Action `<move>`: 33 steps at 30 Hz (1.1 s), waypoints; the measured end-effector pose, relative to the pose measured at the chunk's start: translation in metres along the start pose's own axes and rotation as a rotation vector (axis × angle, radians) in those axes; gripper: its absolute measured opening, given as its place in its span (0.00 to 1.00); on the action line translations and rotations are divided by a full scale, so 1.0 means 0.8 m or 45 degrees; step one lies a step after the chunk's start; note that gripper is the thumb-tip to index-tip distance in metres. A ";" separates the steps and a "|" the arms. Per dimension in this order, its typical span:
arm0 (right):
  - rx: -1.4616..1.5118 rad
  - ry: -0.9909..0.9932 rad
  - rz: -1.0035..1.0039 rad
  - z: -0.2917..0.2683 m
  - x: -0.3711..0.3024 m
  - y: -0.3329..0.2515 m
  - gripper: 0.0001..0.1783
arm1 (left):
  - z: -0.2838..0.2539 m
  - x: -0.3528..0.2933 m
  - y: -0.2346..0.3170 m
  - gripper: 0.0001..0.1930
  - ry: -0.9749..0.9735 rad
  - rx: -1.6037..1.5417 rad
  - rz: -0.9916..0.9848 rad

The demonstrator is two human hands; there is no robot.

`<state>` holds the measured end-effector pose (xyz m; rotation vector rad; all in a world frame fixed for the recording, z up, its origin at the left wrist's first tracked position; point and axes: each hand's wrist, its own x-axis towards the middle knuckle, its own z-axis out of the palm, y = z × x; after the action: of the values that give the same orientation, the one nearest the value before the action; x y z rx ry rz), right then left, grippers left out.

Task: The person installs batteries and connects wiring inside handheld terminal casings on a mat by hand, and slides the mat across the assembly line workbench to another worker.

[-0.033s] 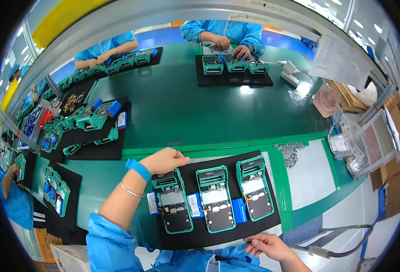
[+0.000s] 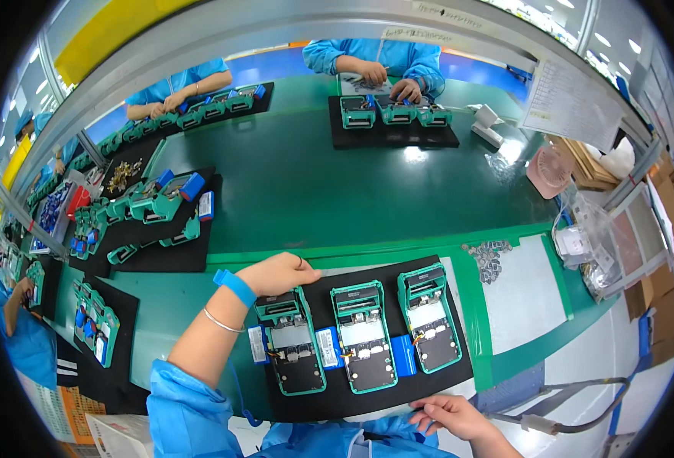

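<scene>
Three green-framed device housings, the left one (image 2: 295,347), the middle one (image 2: 366,366) and the right one (image 2: 431,324), lie in a row on a black foam mat (image 2: 398,395). Circuit boards and black panels show inside them. Blue battery packs (image 2: 403,356) rest beside the housings, some with white labels. My left hand (image 2: 279,273) is closed at the mat's far left edge, fingers curled down over it; their tips are partly hidden. At the near edge my right hand (image 2: 451,416) has its fingers loosely apart, fingertips by the mat's rim.
Small metal parts (image 2: 489,259) lie on a white sheet (image 2: 526,305) to the right. More housings on black mats (image 2: 165,248) stand at left. Across the green table (image 2: 299,183), co-workers handle similar housings. A pink fan (image 2: 551,169) and a metal frame bound the far right.
</scene>
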<state>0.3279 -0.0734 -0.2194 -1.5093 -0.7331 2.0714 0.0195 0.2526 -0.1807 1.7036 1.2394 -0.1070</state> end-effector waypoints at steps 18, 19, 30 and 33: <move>0.323 -0.153 -0.649 0.030 0.173 -0.146 0.29 | 0.006 -0.120 -0.177 0.11 0.482 -1.145 0.005; 0.405 -0.188 -0.634 0.029 0.181 -0.158 0.26 | 0.019 -0.128 -0.188 0.10 0.583 -1.235 0.035; 0.882 0.448 -1.068 -0.014 0.157 -0.171 0.12 | 0.097 -0.066 -0.111 0.08 1.115 -1.817 0.072; 0.928 0.556 -1.157 -0.021 0.150 -0.178 0.11 | 0.125 0.000 -0.059 0.12 1.134 -2.006 0.101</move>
<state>0.3188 0.1130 -0.2136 -0.8885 -0.3166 1.0730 0.0278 0.1785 -0.2621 0.3037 1.1932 1.4235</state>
